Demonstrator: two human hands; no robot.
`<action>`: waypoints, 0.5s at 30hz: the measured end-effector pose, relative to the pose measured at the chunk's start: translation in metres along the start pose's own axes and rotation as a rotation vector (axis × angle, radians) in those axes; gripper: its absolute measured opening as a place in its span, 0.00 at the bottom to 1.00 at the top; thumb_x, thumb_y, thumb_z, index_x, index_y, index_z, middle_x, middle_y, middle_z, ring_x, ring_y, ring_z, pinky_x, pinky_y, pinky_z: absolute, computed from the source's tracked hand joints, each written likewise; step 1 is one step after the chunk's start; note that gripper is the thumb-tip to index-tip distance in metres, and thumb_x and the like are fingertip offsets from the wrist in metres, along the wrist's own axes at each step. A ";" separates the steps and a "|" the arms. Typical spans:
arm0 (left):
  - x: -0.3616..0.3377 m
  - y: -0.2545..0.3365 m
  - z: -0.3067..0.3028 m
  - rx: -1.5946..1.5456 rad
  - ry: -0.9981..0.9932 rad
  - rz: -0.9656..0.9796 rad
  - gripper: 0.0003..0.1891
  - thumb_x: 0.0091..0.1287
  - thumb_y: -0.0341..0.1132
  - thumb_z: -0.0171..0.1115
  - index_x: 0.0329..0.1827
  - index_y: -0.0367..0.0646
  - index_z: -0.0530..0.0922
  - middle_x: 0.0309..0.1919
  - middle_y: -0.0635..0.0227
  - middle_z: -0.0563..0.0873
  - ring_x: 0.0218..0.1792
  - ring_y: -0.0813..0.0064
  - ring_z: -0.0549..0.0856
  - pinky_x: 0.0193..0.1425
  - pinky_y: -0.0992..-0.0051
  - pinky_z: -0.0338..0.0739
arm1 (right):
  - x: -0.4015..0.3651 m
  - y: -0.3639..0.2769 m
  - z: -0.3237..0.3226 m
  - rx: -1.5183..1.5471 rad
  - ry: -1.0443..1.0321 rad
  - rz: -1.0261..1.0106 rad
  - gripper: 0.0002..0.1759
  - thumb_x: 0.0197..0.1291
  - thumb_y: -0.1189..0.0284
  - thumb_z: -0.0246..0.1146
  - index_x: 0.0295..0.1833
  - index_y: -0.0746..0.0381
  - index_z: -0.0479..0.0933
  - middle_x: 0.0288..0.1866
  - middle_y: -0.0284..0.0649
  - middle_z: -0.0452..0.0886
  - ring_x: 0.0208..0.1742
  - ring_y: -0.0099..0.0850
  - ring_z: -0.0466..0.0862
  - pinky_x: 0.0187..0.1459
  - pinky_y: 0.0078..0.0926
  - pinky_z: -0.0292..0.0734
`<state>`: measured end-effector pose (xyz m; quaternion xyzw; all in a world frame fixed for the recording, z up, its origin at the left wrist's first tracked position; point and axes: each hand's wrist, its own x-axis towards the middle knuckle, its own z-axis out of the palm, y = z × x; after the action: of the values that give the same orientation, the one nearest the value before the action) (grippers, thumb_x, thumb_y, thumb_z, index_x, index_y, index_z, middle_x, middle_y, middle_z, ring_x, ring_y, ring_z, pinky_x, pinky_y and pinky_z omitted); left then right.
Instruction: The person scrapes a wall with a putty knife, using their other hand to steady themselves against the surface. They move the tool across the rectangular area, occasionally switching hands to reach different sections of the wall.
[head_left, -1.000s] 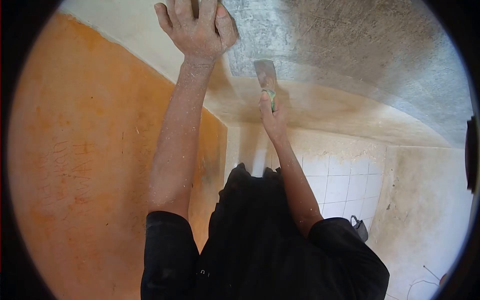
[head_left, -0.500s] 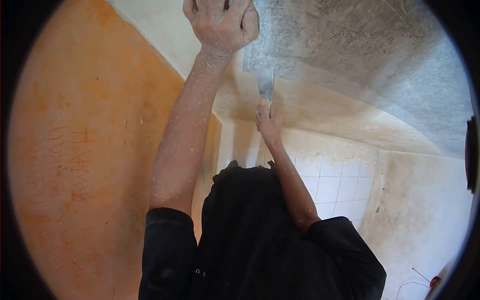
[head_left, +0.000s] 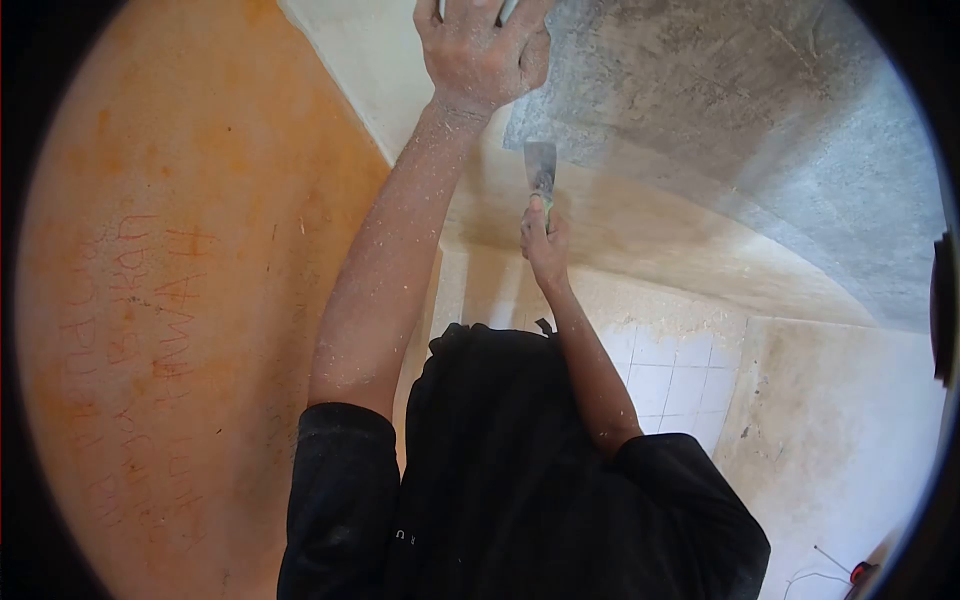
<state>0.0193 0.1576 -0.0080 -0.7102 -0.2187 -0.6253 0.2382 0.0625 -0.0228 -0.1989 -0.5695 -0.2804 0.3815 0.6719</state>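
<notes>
The right hand (head_left: 545,240) is clamped on a scraper (head_left: 541,168), its blade against the ceiling (head_left: 700,90). The left hand (head_left: 482,55) presses the ceiling nearby (fingers cropped, grip unclear).

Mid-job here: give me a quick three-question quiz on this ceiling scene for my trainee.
1. True or false: the right hand has its grip on the metal-bladed scraper with a green handle, blade up at the cream plastered ceiling.
2. Which hand is raised nearer the orange painted wall? A. the left hand B. the right hand C. neither
3. Fill in: the blade tip meets the edge of the rough ___ patch of ceiling.
Key: 1 true; 2 A; 3 grey.
</notes>
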 end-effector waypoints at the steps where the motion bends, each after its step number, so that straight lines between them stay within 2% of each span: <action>1: -0.001 -0.001 0.000 -0.005 -0.003 0.005 0.26 0.66 0.31 0.48 0.68 0.52 0.80 0.74 0.57 0.72 0.78 0.59 0.64 0.80 0.55 0.47 | 0.000 0.000 0.002 -0.017 0.019 0.013 0.21 0.76 0.55 0.54 0.31 0.55 0.69 0.19 0.23 0.66 0.17 0.13 0.63 0.17 0.17 0.56; 4: -0.005 -0.002 0.001 -0.029 0.000 -0.016 0.26 0.66 0.32 0.48 0.68 0.52 0.80 0.74 0.58 0.72 0.78 0.60 0.64 0.80 0.55 0.46 | 0.010 -0.024 0.005 -0.018 -0.044 -0.026 0.21 0.77 0.54 0.54 0.32 0.55 0.69 0.19 0.23 0.66 0.17 0.13 0.63 0.17 0.17 0.56; 8: -0.002 -0.002 0.000 -0.020 0.003 -0.015 0.26 0.67 0.32 0.48 0.68 0.52 0.80 0.74 0.59 0.72 0.77 0.60 0.64 0.80 0.55 0.47 | 0.012 0.014 0.000 -0.064 -0.015 -0.078 0.21 0.77 0.54 0.53 0.32 0.55 0.69 0.19 0.23 0.66 0.17 0.13 0.63 0.17 0.16 0.56; 11: -0.003 0.000 -0.001 -0.027 -0.027 -0.032 0.26 0.67 0.31 0.47 0.68 0.52 0.80 0.73 0.58 0.72 0.77 0.60 0.65 0.80 0.56 0.47 | 0.008 0.000 0.006 -0.075 -0.038 -0.036 0.21 0.77 0.55 0.53 0.32 0.55 0.69 0.19 0.22 0.66 0.17 0.13 0.63 0.18 0.16 0.56; 13: -0.004 -0.002 -0.001 -0.010 -0.005 -0.015 0.26 0.66 0.31 0.47 0.67 0.51 0.81 0.73 0.57 0.72 0.77 0.59 0.65 0.80 0.56 0.47 | 0.012 -0.047 0.021 0.030 -0.046 -0.044 0.20 0.77 0.55 0.54 0.31 0.55 0.69 0.19 0.23 0.65 0.17 0.13 0.64 0.17 0.16 0.56; 15: -0.005 -0.003 -0.005 -0.003 -0.014 -0.012 0.25 0.66 0.31 0.47 0.66 0.51 0.81 0.73 0.57 0.72 0.77 0.59 0.65 0.80 0.56 0.47 | 0.010 -0.010 0.009 0.011 -0.017 0.002 0.20 0.76 0.55 0.55 0.32 0.55 0.69 0.20 0.22 0.66 0.19 0.13 0.64 0.20 0.17 0.57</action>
<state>0.0132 0.1567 -0.0127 -0.7136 -0.2235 -0.6222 0.2318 0.0623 -0.0099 -0.1884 -0.5628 -0.2833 0.3886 0.6723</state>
